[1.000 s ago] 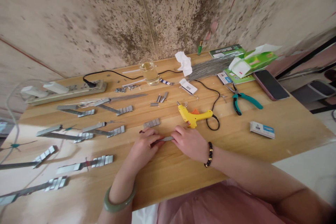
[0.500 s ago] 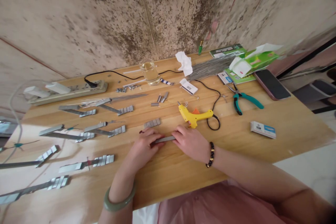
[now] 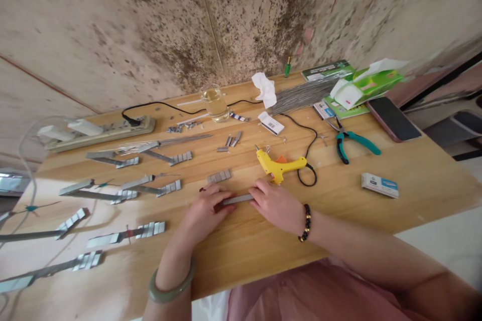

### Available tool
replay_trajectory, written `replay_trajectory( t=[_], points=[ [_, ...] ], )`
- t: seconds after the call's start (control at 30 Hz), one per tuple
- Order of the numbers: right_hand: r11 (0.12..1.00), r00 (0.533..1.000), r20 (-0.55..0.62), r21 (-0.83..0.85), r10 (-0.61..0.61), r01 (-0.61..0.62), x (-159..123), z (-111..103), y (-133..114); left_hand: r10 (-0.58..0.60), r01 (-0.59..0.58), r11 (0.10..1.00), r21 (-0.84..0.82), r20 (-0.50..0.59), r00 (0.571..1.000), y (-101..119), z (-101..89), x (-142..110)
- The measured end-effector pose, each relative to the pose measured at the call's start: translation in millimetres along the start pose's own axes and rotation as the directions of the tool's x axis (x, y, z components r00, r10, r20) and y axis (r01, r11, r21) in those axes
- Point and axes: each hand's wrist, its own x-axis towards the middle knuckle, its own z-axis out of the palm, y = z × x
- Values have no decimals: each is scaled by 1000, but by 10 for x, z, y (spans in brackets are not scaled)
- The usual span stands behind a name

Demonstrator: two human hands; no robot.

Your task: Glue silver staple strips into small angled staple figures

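Between my two hands lies a narrow grey strip (image 3: pixel 238 199) that looks like a row of staples, low over the table's front part. My left hand (image 3: pixel 208 208) has its fingers closed on the strip's left end. At the other end, the fingers of my right hand (image 3: pixel 271 204) pinch it; both ends are hidden under the fingers. A flat block of joined grey strips (image 3: pixel 219 176) rests just beyond my left hand. The yellow glue gun (image 3: pixel 279 165) lies right behind my right hand, its nozzle pointing to the back left.
Several jointed grey strip pieces (image 3: pixel 150 230) cover the table's left side. Behind are loose short strips (image 3: pixel 235 139), a glass of yellowish liquid (image 3: pixel 215 103) and a power strip (image 3: pixel 101 135). Teal-handled pliers (image 3: pixel 357 141), a small box (image 3: pixel 380 185), a phone (image 3: pixel 393 119) and thin wires (image 3: pixel 301 96) are right.
The view has shifted very slightly. Both hands keep the same hold on the grey strip, with hardly any movement.
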Motion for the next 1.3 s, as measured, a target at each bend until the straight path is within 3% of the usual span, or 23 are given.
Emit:
replay_trajectory(
  t=[0.17, 1.3],
  points=[
    [1000, 1000, -7, -11, 5, -5, -2, 14, -2, 52, -50, 998, 39, -41, 998, 38, 18, 29],
    [998, 1000, 19, -57, 8, -7, 15, 23, -25, 64, -60, 996, 65, -60, 996, 57, 52, 51]
  ],
)
